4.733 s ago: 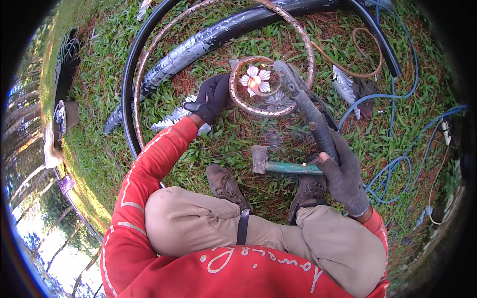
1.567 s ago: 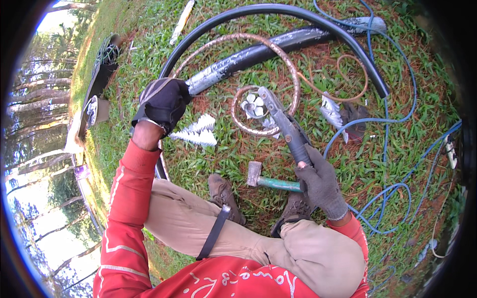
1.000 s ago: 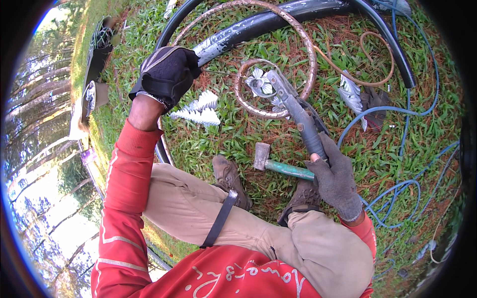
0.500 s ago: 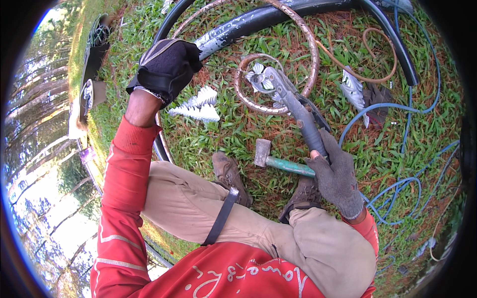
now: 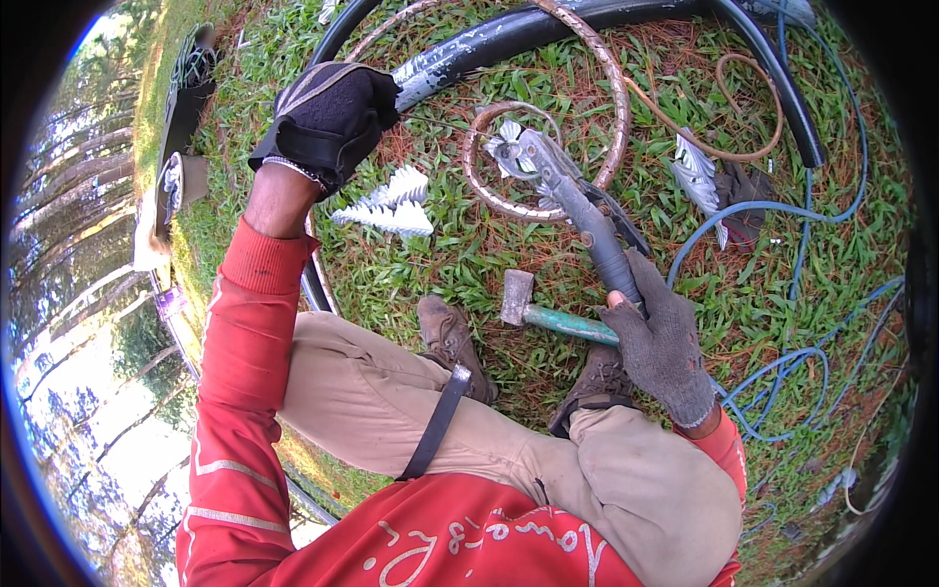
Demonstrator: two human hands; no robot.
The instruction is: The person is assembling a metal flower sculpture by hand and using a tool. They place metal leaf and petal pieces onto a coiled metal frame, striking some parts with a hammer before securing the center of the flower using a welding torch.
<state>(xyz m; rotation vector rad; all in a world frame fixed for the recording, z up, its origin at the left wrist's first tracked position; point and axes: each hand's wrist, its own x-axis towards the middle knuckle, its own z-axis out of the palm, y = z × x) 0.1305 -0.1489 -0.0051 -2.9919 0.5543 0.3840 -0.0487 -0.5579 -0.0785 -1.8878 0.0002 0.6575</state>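
Note:
My left hand (image 5: 333,122), in a thick dark glove, is closed at the upper left. A thin dark rod (image 5: 430,121) runs from this fist toward the head of a grey tool, apparently a welding electrode holder (image 5: 587,220). My right hand (image 5: 665,338), in a grey knitted glove with a bare thumb tip, grips its ribbed handle. A lever lies along the holder's side. Below it, a hammer (image 5: 567,323) with a green handle lies on the grass, partly hidden by my right hand. White and silvery toothed, leaf-like pieces (image 5: 396,203) lie between my hands.
Curved black pipe (image 5: 489,51) and rusty bent rods (image 5: 611,78) lie across the far grass. A blue hose (image 5: 753,207) loops at right, near a dark glove (image 5: 743,196) and a silvery leaf piece (image 5: 693,176). My boots (image 5: 445,338) stand close in front.
My left hand has risen slightly. The electrode holder and my right hand have barely moved. The hammer and the leaf pieces lie where they were.

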